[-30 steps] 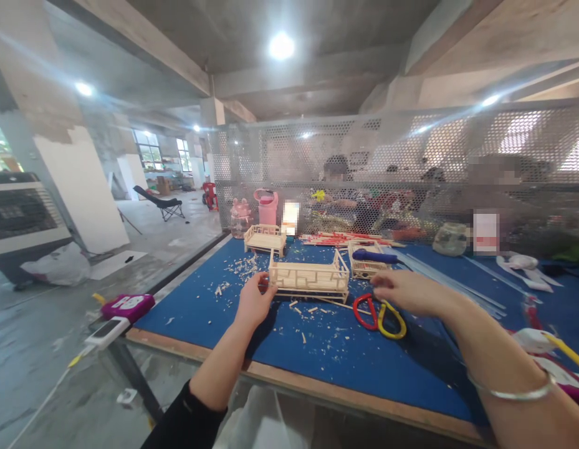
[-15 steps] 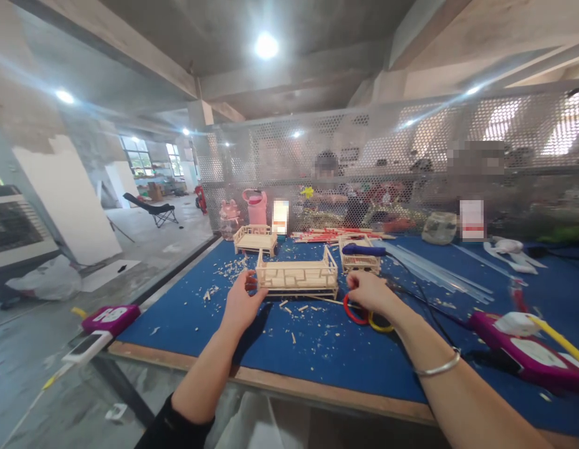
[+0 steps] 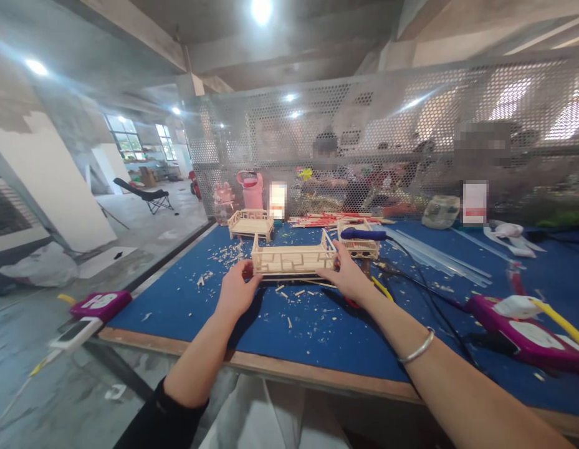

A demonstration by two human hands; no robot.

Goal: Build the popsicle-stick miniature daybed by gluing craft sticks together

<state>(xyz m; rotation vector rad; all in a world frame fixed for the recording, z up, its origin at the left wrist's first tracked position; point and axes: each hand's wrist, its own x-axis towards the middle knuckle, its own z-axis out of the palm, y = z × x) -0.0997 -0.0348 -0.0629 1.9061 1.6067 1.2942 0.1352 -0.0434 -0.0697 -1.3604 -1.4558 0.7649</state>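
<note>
A small wooden model bed [image 3: 293, 259], made of thin sticks with railings at its sides, is between my hands on the blue tabletop. My left hand [image 3: 237, 287] grips its left end, thumb in front and fingers behind. Around its right end my right hand [image 3: 348, 271] is closed, with the thumb at the front corner. Scissors with a yellow handle loop [image 3: 381, 289] lie partly hidden beneath my right wrist. Just behind my right hand rest a second stick-built piece [image 3: 359, 244] and a blue-handled glue gun [image 3: 364, 234].
Another miniature stick bed [image 3: 250, 226] stands at the back left, near a pink cup [image 3: 250, 192]. Red-tipped sticks [image 3: 317, 219] and clear glue sticks [image 3: 434, 255] lie farther back. A purple power strip [image 3: 527, 333] sits at right, its cables crossing the table. Wood scraps are scattered about.
My right hand has moved left and up from beside the scissors and taken hold of the model bed's right end. My left hand stays at the left end. The view has tilted down slightly.
</note>
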